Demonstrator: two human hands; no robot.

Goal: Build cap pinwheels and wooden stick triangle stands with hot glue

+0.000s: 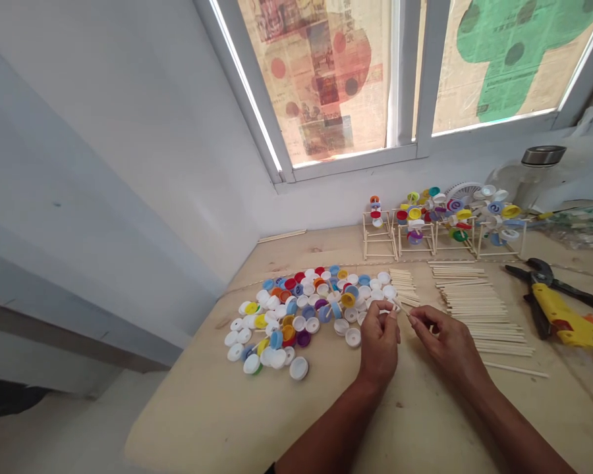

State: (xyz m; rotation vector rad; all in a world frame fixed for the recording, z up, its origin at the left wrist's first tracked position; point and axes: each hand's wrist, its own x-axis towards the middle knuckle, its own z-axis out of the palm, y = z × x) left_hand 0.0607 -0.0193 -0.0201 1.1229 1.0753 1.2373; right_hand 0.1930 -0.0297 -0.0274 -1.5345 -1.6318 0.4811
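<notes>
My left hand (378,341) and my right hand (442,340) meet over the wooden table (277,415), fingertips pinching a thin wooden stick (401,307) between them. Just left of the hands lies a spread of several coloured and white plastic bottle caps (301,309). A short pile of sticks (404,284) sits right behind my fingers. To the right lies a long row of wooden sticks (479,309).
Several stick frames carrying bottle-cap wheels (439,220) stand along the wall under the window. A yellow glue gun (566,320) and black pliers (548,273) lie at the right. A jar with a metal lid (541,168) stands at the back right. The table's left edge drops off.
</notes>
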